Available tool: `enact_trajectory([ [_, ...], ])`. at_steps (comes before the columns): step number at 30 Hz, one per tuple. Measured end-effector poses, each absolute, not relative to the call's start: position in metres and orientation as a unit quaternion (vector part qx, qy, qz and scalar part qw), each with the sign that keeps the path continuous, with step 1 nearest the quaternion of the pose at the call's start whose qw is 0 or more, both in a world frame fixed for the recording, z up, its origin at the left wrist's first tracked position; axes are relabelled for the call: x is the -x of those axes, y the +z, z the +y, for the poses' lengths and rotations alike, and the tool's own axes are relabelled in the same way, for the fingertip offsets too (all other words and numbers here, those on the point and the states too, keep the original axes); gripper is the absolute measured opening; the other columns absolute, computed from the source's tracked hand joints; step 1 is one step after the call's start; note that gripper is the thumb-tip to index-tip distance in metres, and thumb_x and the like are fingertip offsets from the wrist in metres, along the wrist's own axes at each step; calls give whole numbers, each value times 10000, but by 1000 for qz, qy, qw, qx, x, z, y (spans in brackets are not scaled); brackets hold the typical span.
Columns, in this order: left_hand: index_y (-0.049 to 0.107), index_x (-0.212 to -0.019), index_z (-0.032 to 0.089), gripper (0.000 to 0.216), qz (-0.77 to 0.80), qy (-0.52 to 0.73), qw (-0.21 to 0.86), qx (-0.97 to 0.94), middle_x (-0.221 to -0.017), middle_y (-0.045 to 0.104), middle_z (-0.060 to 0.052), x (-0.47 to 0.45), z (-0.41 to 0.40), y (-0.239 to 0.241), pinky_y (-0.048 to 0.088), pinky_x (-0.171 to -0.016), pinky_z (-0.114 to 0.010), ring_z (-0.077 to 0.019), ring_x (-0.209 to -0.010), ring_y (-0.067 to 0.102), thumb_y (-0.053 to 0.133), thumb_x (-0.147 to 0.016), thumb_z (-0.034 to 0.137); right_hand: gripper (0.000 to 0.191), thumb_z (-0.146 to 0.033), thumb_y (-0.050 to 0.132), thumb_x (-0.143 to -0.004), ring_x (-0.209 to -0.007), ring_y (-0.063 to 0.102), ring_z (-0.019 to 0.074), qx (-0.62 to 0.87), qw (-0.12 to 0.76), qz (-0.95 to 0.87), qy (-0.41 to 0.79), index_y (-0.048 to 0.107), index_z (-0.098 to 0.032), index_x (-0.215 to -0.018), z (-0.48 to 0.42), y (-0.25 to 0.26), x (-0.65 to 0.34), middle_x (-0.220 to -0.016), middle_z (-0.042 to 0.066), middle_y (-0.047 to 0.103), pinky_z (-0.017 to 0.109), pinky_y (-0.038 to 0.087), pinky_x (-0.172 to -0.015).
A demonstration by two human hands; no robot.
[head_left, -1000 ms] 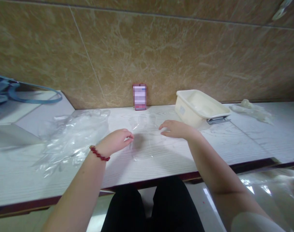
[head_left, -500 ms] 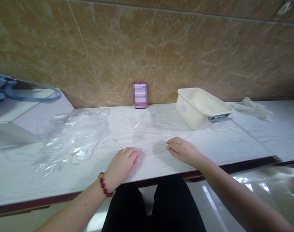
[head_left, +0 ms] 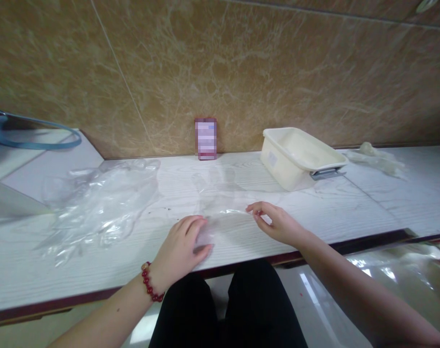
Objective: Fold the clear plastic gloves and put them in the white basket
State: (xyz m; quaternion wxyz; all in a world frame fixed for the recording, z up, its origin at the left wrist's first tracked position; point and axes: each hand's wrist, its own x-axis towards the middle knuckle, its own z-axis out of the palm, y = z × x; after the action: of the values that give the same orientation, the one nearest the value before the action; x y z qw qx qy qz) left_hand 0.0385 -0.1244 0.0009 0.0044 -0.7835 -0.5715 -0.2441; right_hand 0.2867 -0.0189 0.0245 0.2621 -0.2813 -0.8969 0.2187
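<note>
Plastic film, clear, on the table between your hands, should be light, limp and slippery. Your right hand pinches its edge; whether your left hand grips, I cannot tell. Best hold it by the edges.

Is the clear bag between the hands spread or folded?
Partly spread: the clear plastic bag lies flat at its far end. A shiny line reaches the right hand; whether that's a fold, I cannot tell.

No readable text: phone screen pixelated, tub label too small.
</note>
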Motion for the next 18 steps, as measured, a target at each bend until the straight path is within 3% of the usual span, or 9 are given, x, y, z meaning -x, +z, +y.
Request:
enact_trajectory([
  [3,558,-887,192,155,-564,-240,21,790,-1037,558,-67,-42,-122,-4,431,-844,-402,-207,-980,503,469,-764,221,134,-192,404,-807,-756,587,111,305,230,-898,219,495,-197,-905,-21,25,-291,-954,50,612,260,483,-687],
  [7,533,-842,174,134,-543,-246,-2,803,-1014,573,-71,-45,-125,5,438,-845,-375,-186,-969,516,414,-782,162,193,-193,407,-813,-814,591,121,292,193,-909,227,480,-194,-992,-27,24,-297,-1028,67,593,272,478,-723],
  [11,495,-875,169,132,-525,-246,-28,814,-1027,581,-81,-48,-138,17,422,-882,-375,-183,-1002,510,403,-785,143,411,-262,542,-745,-947,550,155,266,211,-917,210,425,-191,-1133,-29,17,-300,-1102,92,545,300,468,-786],
  [16,466,-955,177,179,-497,-231,-35,836,-1069,578,-75,-48,-148,12,390,-932,-397,-177,-1020,511,414,-786,147,132,-200,489,-791,-971,524,148,218,211,-936,179,575,-208,-892,-25,8,-294,-1045,56,583,305,437,-829],
  [18,465,-993,171,217,-504,-221,-26,834,-1094,566,-86,-45,-147,6,392,-927,-412,-191,-1033,503,442,-777,169,115,-199,477,-803,-929,536,143,209,209,-937,186,585,-206,-841,-24,6,-292,-977,48,609,300,441,-810],
])
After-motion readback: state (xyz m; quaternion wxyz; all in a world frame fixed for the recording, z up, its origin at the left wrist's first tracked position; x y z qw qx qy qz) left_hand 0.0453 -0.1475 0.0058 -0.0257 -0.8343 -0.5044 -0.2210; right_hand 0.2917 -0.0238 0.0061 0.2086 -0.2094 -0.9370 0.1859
